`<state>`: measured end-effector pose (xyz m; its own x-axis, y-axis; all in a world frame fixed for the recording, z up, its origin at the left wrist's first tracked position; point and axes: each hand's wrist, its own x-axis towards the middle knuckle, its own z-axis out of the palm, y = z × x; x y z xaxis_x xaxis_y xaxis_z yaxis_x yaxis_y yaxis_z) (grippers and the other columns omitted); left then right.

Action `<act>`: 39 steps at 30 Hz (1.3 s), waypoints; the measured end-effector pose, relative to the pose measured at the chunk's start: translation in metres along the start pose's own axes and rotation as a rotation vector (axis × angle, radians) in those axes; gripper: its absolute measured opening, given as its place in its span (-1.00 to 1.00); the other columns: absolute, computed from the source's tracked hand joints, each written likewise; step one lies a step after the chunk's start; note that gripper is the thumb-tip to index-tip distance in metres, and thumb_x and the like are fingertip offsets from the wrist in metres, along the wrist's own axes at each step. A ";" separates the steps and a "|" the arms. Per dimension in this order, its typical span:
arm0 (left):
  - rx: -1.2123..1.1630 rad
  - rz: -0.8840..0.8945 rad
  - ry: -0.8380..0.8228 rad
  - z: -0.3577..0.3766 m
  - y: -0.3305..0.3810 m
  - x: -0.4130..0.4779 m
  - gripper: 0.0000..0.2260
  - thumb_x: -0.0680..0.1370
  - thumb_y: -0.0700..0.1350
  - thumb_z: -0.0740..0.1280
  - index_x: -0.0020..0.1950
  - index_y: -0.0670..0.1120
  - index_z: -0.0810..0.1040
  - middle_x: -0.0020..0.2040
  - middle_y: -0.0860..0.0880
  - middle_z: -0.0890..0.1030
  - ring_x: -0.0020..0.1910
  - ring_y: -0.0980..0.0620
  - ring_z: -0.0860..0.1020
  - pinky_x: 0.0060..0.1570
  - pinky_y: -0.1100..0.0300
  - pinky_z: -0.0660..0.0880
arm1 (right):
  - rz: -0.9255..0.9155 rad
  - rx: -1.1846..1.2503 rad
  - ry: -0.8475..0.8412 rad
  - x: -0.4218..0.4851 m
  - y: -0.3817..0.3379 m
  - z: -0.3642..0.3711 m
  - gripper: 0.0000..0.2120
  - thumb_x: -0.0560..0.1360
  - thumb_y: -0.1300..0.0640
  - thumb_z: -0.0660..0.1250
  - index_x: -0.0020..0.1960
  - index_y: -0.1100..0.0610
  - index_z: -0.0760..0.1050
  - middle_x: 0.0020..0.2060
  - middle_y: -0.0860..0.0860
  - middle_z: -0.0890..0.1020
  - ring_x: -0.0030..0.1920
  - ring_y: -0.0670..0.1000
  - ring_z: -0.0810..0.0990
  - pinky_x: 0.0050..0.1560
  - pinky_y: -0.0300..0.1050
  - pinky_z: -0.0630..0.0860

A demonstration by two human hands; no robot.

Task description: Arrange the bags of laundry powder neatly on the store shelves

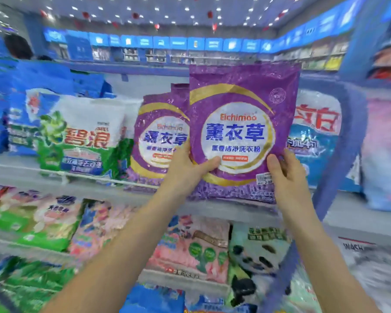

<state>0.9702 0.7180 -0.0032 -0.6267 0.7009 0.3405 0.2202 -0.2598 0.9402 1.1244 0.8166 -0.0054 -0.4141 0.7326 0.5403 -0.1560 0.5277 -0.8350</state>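
A purple lavender laundry powder bag stands upright at the front of the upper shelf, held between both hands. My left hand grips its lower left edge, thumb across the front. My right hand grips its lower right edge beside a white price sticker. A second identical purple bag stands just behind it to the left, partly covered.
A green and white bag stands left of the purple bags, and a blue and white bag to the right. Pink bags and a panda-print bag lie on the lower shelf. Another person's head shows at far left.
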 end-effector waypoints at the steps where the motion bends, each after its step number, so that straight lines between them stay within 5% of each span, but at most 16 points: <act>1: 0.017 0.019 -0.014 0.009 0.002 0.004 -0.57 0.35 -0.14 0.51 0.18 -0.07 0.49 0.09 -0.02 0.63 0.03 -0.02 0.62 0.09 0.05 0.55 | 0.003 -0.027 0.031 0.000 0.002 -0.004 -0.83 0.61 0.18 0.13 0.16 0.09 0.40 -0.04 -0.17 0.54 -0.02 -0.21 0.52 0.06 -0.27 0.44; 4: 0.026 0.039 -0.032 0.028 0.000 0.011 -0.53 0.39 -0.20 0.46 0.27 -0.16 0.43 0.13 -0.02 0.57 0.02 0.09 0.58 0.04 0.28 0.54 | 0.099 -0.014 0.050 0.000 -0.003 -0.012 -0.85 0.62 0.13 0.09 0.16 -0.06 0.26 -0.03 -0.24 0.47 -0.10 -0.36 0.48 -0.01 -0.26 0.42; 7: 0.027 0.029 -0.005 0.035 -0.002 0.014 -0.40 0.35 -0.07 0.47 0.34 -0.14 0.36 0.24 -0.06 0.53 0.20 -0.03 0.52 0.23 -0.03 0.46 | 0.165 -0.005 -0.025 -0.004 -0.007 -0.009 -0.70 0.58 0.08 0.19 0.24 -0.09 0.16 0.02 -0.30 0.40 -0.02 -0.39 0.44 -0.04 -0.49 0.38; 10: -0.002 0.032 -0.011 0.034 -0.007 0.015 -0.56 0.45 -0.24 0.39 0.29 -0.07 0.35 0.19 -0.02 0.54 0.18 0.00 0.52 0.25 -0.06 0.44 | 0.092 -0.146 -0.047 -0.007 -0.004 -0.003 -0.41 0.46 0.18 0.38 0.31 -0.01 0.10 0.01 -0.36 0.32 -0.10 -0.59 0.32 -0.18 -0.72 0.23; 13: -0.017 0.078 -0.058 0.032 -0.010 0.013 -0.59 0.50 -0.26 0.34 0.26 0.02 0.30 0.17 0.03 0.54 0.12 0.10 0.56 0.17 0.03 0.51 | 0.054 -0.188 -0.041 -0.006 0.006 -0.001 -0.34 0.44 0.23 0.41 0.29 -0.05 0.03 0.04 -0.39 0.28 -0.09 -0.67 0.27 -0.14 -0.71 0.23; 16: -0.030 0.111 -0.118 0.030 -0.011 0.015 -0.62 0.55 -0.30 0.27 0.25 0.01 0.23 0.07 0.15 0.51 -0.17 0.32 0.61 -0.16 0.42 0.53 | 0.034 -0.221 -0.032 0.001 0.016 0.001 -0.33 0.43 0.20 0.42 0.38 0.05 0.11 0.10 -0.30 0.40 0.01 -0.59 0.35 -0.03 -0.62 0.33; 19: 0.009 0.090 -0.092 0.031 -0.008 0.024 -0.57 0.53 -0.24 0.31 0.34 -0.05 0.25 0.15 0.07 0.53 0.10 0.11 0.57 0.16 0.03 0.52 | 0.046 -0.243 -0.036 0.012 0.019 0.002 -0.29 0.43 0.16 0.42 0.44 0.11 0.09 0.15 -0.23 0.42 0.07 -0.53 0.36 -0.01 -0.65 0.29; 22: 0.021 0.033 -0.138 0.029 -0.015 0.025 -0.59 0.53 -0.22 0.30 0.30 0.04 0.24 0.20 0.06 0.52 0.19 0.01 0.52 0.25 -0.06 0.44 | 0.078 -0.304 -0.097 0.008 0.017 -0.002 -0.32 0.45 0.13 0.40 0.42 0.11 0.08 0.11 -0.26 0.41 0.08 -0.40 0.42 0.04 -0.62 0.29; 27: 0.060 0.013 -0.206 0.022 -0.028 0.006 -0.63 0.57 -0.15 0.25 0.32 0.04 0.22 0.19 0.11 0.52 0.14 0.01 0.55 0.12 0.16 0.48 | 0.073 -0.498 -0.109 -0.011 0.031 -0.007 -0.44 0.48 -0.28 0.16 0.35 0.01 0.19 0.24 -0.07 0.47 0.22 -0.02 0.46 0.25 -0.01 0.39; 30: -0.001 -0.040 -0.142 0.026 -0.017 0.007 -0.76 0.62 -0.07 0.14 0.28 -0.02 0.25 0.02 0.22 0.47 0.00 0.24 0.49 -0.12 0.44 0.41 | 0.105 -0.536 -0.026 -0.012 0.030 -0.001 -0.46 0.50 -0.26 -0.02 0.34 0.04 0.20 0.25 -0.04 0.48 0.21 0.03 0.48 0.15 0.01 0.42; 34: -0.008 -0.051 -0.015 0.032 -0.014 0.010 -0.79 0.65 -0.05 0.04 0.24 -0.06 0.31 -0.04 0.21 0.46 0.02 0.11 0.46 -0.06 0.26 0.37 | 0.099 -0.729 0.198 -0.004 0.030 0.012 -0.44 0.54 -0.25 -0.06 0.30 0.16 0.23 0.07 0.05 0.59 0.02 0.15 0.56 -0.14 -0.03 0.40; 37: 0.029 -0.042 0.023 0.037 -0.017 0.007 -0.69 0.66 -0.06 0.01 0.40 -0.07 0.21 -0.11 0.29 0.35 -0.16 0.42 0.39 -0.17 0.57 0.28 | 0.112 -0.786 0.296 0.001 0.031 0.020 -0.55 0.57 -0.18 -0.03 0.22 0.15 0.28 -0.03 0.06 0.59 -0.04 0.18 0.56 -0.20 -0.06 0.31; 39: 0.080 0.005 0.040 0.040 -0.020 0.003 -0.72 0.66 -0.08 0.00 0.36 -0.08 0.20 -0.16 0.31 0.30 -0.28 0.54 0.35 -0.29 0.59 0.28 | 0.078 -0.799 0.360 -0.001 0.034 0.025 -0.57 0.57 -0.16 -0.03 0.25 0.13 0.28 -0.02 0.06 0.60 -0.04 0.18 0.56 -0.20 -0.07 0.31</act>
<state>0.9936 0.7516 -0.0206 -0.6547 0.6723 0.3457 0.2812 -0.2079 0.9369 1.0969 0.8234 -0.0369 -0.0688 0.7990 0.5973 0.5908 0.5151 -0.6210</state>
